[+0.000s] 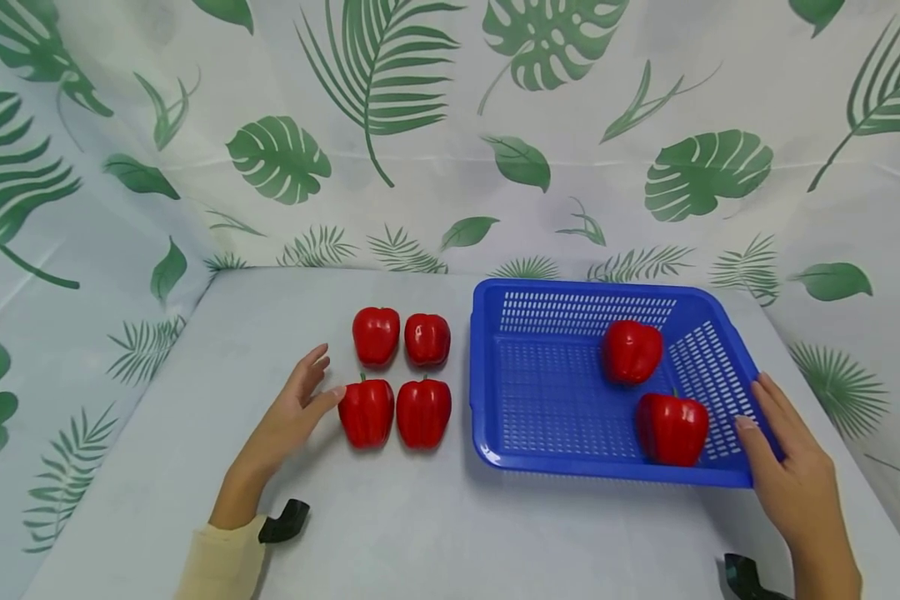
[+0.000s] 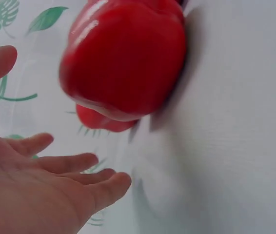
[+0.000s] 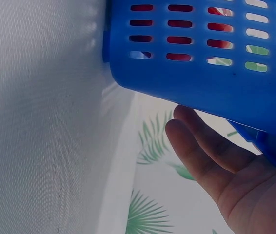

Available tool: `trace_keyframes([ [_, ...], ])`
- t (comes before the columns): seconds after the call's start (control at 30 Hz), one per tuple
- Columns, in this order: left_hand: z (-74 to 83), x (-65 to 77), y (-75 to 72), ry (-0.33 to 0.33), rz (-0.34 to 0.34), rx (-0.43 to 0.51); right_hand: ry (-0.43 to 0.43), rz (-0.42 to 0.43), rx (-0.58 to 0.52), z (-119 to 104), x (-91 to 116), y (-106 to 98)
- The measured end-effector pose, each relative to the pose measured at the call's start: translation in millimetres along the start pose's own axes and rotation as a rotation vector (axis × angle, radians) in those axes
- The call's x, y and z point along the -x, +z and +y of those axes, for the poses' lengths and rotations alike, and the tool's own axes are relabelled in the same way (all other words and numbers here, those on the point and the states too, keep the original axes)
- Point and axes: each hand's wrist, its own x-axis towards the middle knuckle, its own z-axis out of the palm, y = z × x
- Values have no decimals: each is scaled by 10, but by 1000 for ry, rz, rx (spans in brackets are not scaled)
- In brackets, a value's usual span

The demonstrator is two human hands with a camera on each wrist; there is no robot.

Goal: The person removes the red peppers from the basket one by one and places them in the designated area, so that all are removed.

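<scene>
My left hand (image 1: 288, 417) is spread beside the near-left red bell pepper (image 1: 366, 413), its thumb tip right at the pepper's side. In the left wrist view, the fingers (image 2: 108, 190) are extended and the palm faces this pepper (image 2: 123, 58). Another near pepper (image 1: 423, 413) stands beside it, with two more, a far-left one (image 1: 376, 337) and a far-right one (image 1: 427, 340), behind. At the right, my right hand (image 1: 798, 471) holds the rim of a blue plastic basket (image 1: 555, 467), thumb over the edge and fingers (image 3: 191, 151) along the outer wall.
Inside the basket, two red bell peppers, one farther back (image 1: 633, 352) and one nearer (image 1: 672, 428), lie toward the right side. A white-covered table (image 1: 420, 533) carries everything. Leaf-printed cloth (image 1: 420, 200) hangs behind and at both sides.
</scene>
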Motion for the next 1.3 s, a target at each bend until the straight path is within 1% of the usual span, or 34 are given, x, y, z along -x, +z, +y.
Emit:
trace_keyframes([
  [0.17, 142, -1, -28, 51, 39, 11, -6, 0, 12, -11, -1, -11],
  [0.3, 289, 26, 9, 102, 61, 27, 0, -7, 21, -18, -2, -19],
  [0.53, 557, 78, 142, 225, 22, 78, 13, -6, 34, -20, 3, -32],
  [0.7, 738, 36, 221, 274, -2, 113, 14, 0, 32, -23, 0, -48],
  [0.83, 855, -34, 305, 299, -26, 139, 18, -2, 31, -30, 2, -54],
  [0.97, 955, -121, 408, 312, -66, 175, 24, -4, 32, -29, -2, -56],
  [1.17, 1069, -244, 545, 291, -80, 155, 23, -1, 30, -19, -1, -42],
  [1.3, 1143, -309, 631, 279, -102, 182, 15, -6, 24, -21, 6, -22],
])
